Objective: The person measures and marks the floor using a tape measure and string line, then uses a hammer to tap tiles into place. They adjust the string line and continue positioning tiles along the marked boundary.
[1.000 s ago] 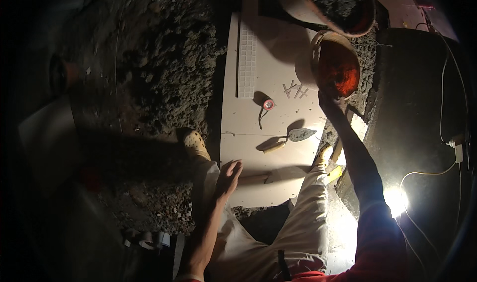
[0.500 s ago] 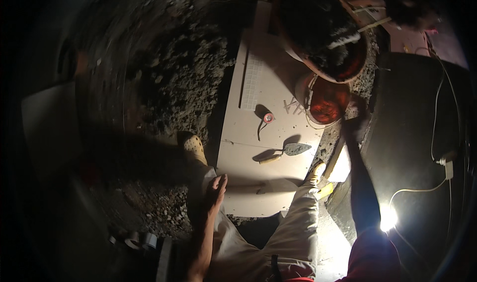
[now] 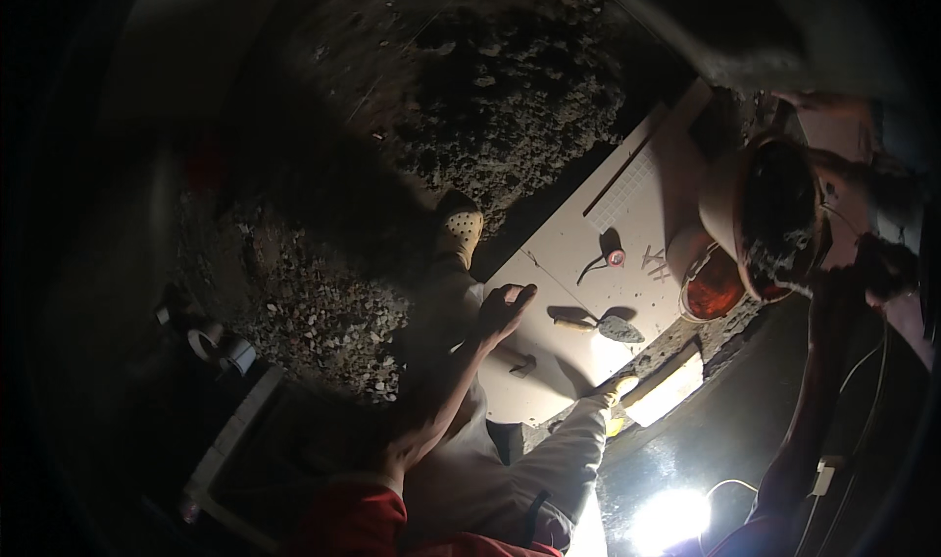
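Observation:
My left hand (image 3: 505, 309) rests by my left knee at the edge of a large cream board (image 3: 544, 361), fingers loosely stretched and holding nothing. My right arm reaches far to the right, where my right hand (image 3: 867, 271) is at the near rim of a large tub (image 3: 723, 199) of dark, wet-looking mix; shadow hides its fingers. Another person's hand (image 3: 848, 175) is at the tub's far side. Next to it stands a smaller bucket (image 3: 714, 287), reddish inside. On the board lie a pointed trowel (image 3: 619, 329) with a wooden handle and a small red-rimmed round thing (image 3: 616, 258) with a dark stem.
Several small cross-shaped pieces (image 3: 654, 261) and a white gridded strip (image 3: 624, 192) lie on the board. A bright lamp (image 3: 671, 520) glares at the lower right, near a cable with a white connector (image 3: 825, 477). Gravel (image 3: 323, 322) and rough soil (image 3: 510, 96) spread to the left. Tape-like rolls (image 3: 221, 346) lie lower left.
The view has turned, so the board now slants to the right. My right hand has gone from beside the small bucket to the large tub. My left hand stays by the knee.

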`<state>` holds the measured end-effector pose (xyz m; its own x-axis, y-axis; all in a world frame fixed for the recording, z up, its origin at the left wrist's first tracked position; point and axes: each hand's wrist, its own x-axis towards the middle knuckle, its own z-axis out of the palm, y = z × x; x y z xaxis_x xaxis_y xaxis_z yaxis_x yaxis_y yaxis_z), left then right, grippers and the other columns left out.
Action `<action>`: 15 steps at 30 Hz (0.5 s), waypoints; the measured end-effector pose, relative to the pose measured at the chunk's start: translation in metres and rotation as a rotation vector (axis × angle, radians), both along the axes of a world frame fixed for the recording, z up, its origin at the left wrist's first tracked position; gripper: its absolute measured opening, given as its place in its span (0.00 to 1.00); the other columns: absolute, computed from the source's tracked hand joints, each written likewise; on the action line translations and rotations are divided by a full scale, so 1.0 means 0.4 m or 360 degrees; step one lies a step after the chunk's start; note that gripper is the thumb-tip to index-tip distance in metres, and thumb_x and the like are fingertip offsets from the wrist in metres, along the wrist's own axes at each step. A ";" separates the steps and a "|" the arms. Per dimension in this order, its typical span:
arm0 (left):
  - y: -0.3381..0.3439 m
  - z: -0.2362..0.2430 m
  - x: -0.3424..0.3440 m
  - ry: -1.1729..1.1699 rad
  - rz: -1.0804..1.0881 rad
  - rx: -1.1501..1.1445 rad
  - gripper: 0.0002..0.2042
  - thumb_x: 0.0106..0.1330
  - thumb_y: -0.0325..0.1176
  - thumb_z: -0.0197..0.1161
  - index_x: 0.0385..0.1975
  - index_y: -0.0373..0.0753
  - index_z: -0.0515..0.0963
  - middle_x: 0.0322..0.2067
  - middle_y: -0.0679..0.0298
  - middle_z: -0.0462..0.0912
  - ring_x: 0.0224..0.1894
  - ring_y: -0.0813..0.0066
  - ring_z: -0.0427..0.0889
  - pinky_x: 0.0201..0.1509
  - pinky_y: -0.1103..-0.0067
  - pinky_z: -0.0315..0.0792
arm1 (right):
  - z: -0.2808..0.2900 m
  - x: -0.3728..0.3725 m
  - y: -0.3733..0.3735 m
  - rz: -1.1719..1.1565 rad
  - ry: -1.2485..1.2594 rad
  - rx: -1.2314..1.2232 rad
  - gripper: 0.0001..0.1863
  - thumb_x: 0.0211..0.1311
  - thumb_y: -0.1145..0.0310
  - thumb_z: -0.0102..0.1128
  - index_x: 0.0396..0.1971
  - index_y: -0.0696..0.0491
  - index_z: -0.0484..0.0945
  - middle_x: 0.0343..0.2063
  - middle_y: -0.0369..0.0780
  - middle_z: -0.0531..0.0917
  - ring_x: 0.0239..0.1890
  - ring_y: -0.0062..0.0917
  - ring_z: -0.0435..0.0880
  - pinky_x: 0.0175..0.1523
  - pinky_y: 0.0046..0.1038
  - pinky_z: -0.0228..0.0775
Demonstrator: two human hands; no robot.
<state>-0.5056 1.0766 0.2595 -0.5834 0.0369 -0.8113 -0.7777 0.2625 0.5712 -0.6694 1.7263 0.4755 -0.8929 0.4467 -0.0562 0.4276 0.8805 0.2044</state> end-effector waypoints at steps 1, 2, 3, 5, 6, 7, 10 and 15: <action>-0.003 -0.004 -0.005 0.0051 0.0106 0.0010 0.34 0.72 0.65 0.53 0.44 0.31 0.82 0.44 0.47 0.87 0.50 0.55 0.85 0.55 0.67 0.74 | 0.037 -0.007 -0.021 0.0020 0.0013 -0.0008 0.19 0.63 0.53 0.67 0.44 0.54 0.80 0.35 0.42 0.83 0.39 0.28 0.82 0.44 0.33 0.75; -0.010 -0.006 -0.007 -0.0046 0.0097 0.0002 0.35 0.72 0.66 0.52 0.45 0.31 0.81 0.44 0.47 0.87 0.51 0.54 0.85 0.55 0.66 0.74 | 0.065 -0.018 -0.052 0.0058 0.0043 -0.0042 0.19 0.63 0.54 0.66 0.43 0.54 0.80 0.35 0.42 0.83 0.38 0.28 0.82 0.43 0.33 0.75; -0.015 -0.013 -0.013 -0.0152 0.0081 -0.0005 0.37 0.72 0.68 0.50 0.45 0.31 0.81 0.44 0.46 0.86 0.51 0.53 0.85 0.56 0.65 0.73 | 0.109 -0.021 -0.085 0.0070 0.0044 -0.0046 0.18 0.64 0.54 0.66 0.43 0.54 0.81 0.34 0.42 0.82 0.38 0.28 0.82 0.43 0.33 0.75; -0.022 -0.025 -0.021 -0.0437 0.0260 0.0173 0.40 0.70 0.71 0.47 0.50 0.31 0.80 0.47 0.45 0.85 0.55 0.53 0.83 0.60 0.64 0.72 | 0.176 -0.029 -0.173 0.0115 0.0056 -0.0122 0.18 0.65 0.54 0.65 0.42 0.54 0.81 0.33 0.42 0.82 0.37 0.28 0.82 0.42 0.33 0.75; -0.020 -0.030 -0.024 -0.0482 0.0341 0.0241 0.41 0.70 0.72 0.47 0.57 0.34 0.78 0.55 0.47 0.82 0.60 0.55 0.79 0.64 0.62 0.69 | 0.212 -0.032 -0.223 0.0144 0.0060 -0.0160 0.17 0.65 0.55 0.64 0.41 0.54 0.81 0.33 0.42 0.82 0.36 0.28 0.82 0.42 0.33 0.74; -0.020 -0.033 -0.026 -0.0585 0.0500 0.0374 0.41 0.69 0.73 0.47 0.59 0.37 0.77 0.55 0.52 0.80 0.57 0.60 0.78 0.59 0.64 0.71 | 0.243 -0.032 -0.275 0.0179 0.0049 -0.0220 0.17 0.66 0.55 0.64 0.41 0.54 0.81 0.32 0.42 0.82 0.36 0.28 0.82 0.42 0.33 0.74; -0.011 -0.021 -0.037 -0.0841 0.0822 0.0856 0.49 0.64 0.81 0.42 0.71 0.43 0.67 0.65 0.51 0.71 0.65 0.55 0.72 0.68 0.54 0.65 | 0.297 -0.040 -0.453 0.0270 -0.0047 -0.0444 0.16 0.67 0.55 0.62 0.39 0.55 0.81 0.30 0.42 0.82 0.34 0.28 0.82 0.41 0.33 0.74; -0.024 0.063 -0.113 -0.0977 0.1343 0.1671 0.50 0.62 0.79 0.48 0.72 0.41 0.65 0.64 0.50 0.73 0.64 0.60 0.73 0.67 0.61 0.69 | 0.289 -0.062 -0.759 0.0434 -0.0397 -0.0936 0.15 0.70 0.56 0.60 0.37 0.55 0.81 0.28 0.43 0.82 0.32 0.28 0.81 0.39 0.33 0.74</action>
